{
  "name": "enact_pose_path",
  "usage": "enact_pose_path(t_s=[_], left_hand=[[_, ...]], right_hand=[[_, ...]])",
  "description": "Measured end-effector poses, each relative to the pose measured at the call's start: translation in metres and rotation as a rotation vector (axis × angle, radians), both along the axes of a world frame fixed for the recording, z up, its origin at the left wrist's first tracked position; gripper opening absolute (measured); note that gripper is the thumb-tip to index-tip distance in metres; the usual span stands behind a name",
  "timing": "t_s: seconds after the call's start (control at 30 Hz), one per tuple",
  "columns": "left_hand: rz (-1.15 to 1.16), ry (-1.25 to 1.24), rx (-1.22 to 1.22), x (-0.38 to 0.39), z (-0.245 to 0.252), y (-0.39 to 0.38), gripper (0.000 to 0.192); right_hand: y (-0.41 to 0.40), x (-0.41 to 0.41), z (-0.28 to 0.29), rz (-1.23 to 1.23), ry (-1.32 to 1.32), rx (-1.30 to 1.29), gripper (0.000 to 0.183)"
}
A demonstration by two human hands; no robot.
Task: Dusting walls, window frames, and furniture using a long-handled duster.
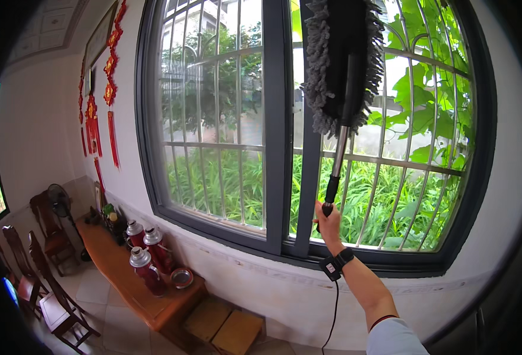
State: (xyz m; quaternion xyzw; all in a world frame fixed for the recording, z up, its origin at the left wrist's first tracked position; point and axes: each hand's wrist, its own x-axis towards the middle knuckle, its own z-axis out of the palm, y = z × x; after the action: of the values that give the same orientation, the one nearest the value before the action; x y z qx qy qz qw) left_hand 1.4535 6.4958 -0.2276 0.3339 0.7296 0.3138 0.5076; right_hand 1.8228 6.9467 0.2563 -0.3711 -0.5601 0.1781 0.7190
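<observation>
My right hand (330,222) is closed around the black grip of a telescopic duster handle (341,148), with the arm raised from the lower right. At the handle's upper end, the black-backed duster head (338,66) with a grey microfibre fringe reaches past the top of the view. It stands upright before the right half of a dark-framed sliding window (278,133); whether it touches the window or the bars cannot be told. A black device with a cable (332,268) is strapped to my right wrist. My left hand is out of view.
Metal bars (405,111) stand outside the window, with plants behind. At lower left, several vacuum flasks (148,268) and a round tin (181,278) stand on a wooden table (132,297). Beside it are wooden stools (236,330), chairs (61,310) and a fan (59,199).
</observation>
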Motion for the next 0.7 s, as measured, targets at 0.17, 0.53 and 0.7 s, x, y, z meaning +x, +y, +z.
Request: enact_pose_path(t_s=[0.17,0.53,0.7], left_hand=[[-0.648,0.805,0.382,-0.026,-0.046,-0.006,0.030],[-0.675,0.602,0.266,0.001,-0.077,0.093,0.022],[-0.713,0.562,0.333,0.033,-0.053,0.148,0.023]], right_hand=[[0.003,0.003,-0.007,-0.048,-0.061,-0.019,0.036],[-0.063,0.150,0.006,-0.466,-0.287,0.149,0.037],[-0.097,0.232,0.006,-0.607,-0.323,0.138,0.039]])
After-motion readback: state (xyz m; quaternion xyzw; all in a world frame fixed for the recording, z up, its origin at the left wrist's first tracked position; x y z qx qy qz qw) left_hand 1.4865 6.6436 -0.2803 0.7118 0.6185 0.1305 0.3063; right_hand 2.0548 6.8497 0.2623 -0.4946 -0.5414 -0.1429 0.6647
